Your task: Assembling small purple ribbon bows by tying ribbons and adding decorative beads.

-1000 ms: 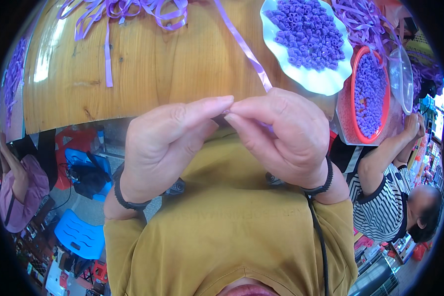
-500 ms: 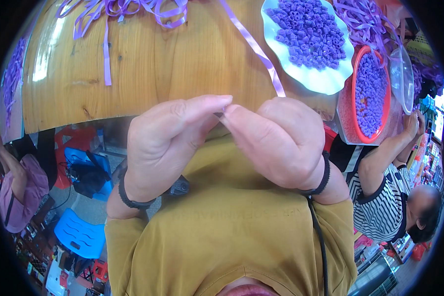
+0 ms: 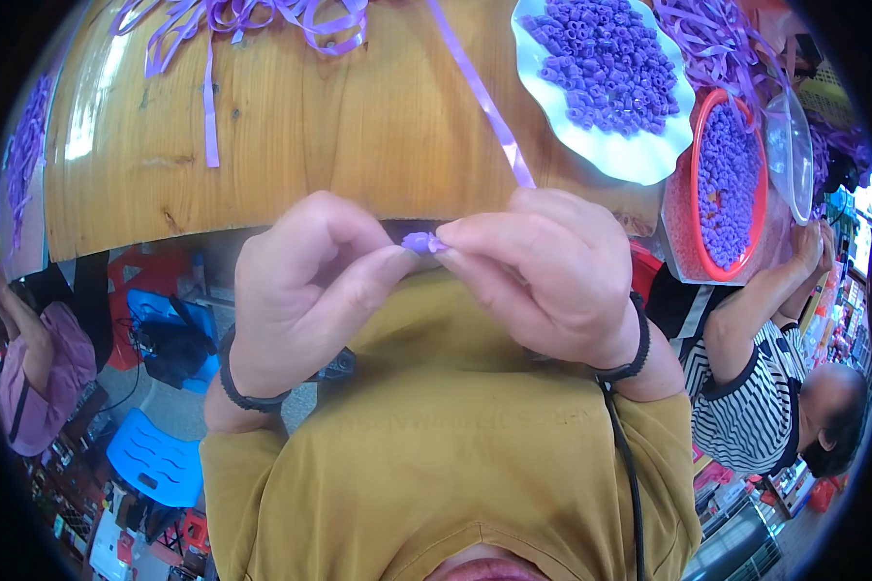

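Note:
My left hand point(image 3: 310, 281) pinches a small purple bead-like piece point(image 3: 416, 241) between thumb and forefinger, just beyond the table's near edge. Facing it, my right hand point(image 3: 552, 276) has thumb and forefinger closed on a short bit of purple ribbon at the piece's other side. The fingertips of both hands almost meet, and they partly hide how piece and ribbon join. A long purple ribbon point(image 3: 484, 102) runs from the far side of the table down to the back of my right hand, where its end goes out of sight.
On the wooden table point(image 3: 291, 155) are loops of ribbon point(image 3: 252, 15) at the far left. A white scalloped dish point(image 3: 615, 167) of purple bead-like pieces stands right, beside a red-rimmed basin point(image 3: 700, 184) holding more. Seated people point(image 3: 756, 387) work at either side. Blue stools point(image 3: 155, 460) stand lower left.
My hands have lowered slightly and the left has drawn a little away from the right, uncovering the purple piece between the fingertips. The long ribbon has shifted left.

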A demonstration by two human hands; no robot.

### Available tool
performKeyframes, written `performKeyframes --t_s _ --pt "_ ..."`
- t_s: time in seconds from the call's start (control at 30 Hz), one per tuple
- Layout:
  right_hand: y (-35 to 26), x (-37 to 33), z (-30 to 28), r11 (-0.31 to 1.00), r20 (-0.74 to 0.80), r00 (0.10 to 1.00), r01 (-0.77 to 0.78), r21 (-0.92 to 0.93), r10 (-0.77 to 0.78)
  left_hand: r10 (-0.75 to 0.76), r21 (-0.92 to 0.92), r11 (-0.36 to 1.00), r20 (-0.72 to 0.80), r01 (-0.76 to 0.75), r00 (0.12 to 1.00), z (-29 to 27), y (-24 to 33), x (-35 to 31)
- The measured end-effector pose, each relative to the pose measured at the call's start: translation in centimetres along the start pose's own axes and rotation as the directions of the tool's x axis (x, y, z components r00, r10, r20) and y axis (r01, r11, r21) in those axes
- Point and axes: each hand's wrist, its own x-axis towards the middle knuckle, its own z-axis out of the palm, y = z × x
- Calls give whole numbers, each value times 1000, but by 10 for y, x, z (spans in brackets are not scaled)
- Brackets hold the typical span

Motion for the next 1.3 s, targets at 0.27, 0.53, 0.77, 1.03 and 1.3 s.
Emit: performKeyframes --t_s 0.27,0.53,0.77,1.03,1.3 --pt "-12 6 0 914 160 951 -301 273 266 145 174 972 95 -160 985 -3 7 0" --pt "-6 7 -4 900 311 927 -308 308 211 195 188 955 192 -231 962 -5 -2 2" --pt "3 10 -15 951 317 937 -221 216 145 -274 -136 922 431 362 859 -29 -3 6" --pt "8 29 -51 957 213 945 -273 94 249 -251 47 968 149 246 957 -72 3 -11" --pt "34 58 -78 862 76 908 -415 290 412 -98 205 967 -247 151 964 -118 -25 -28"
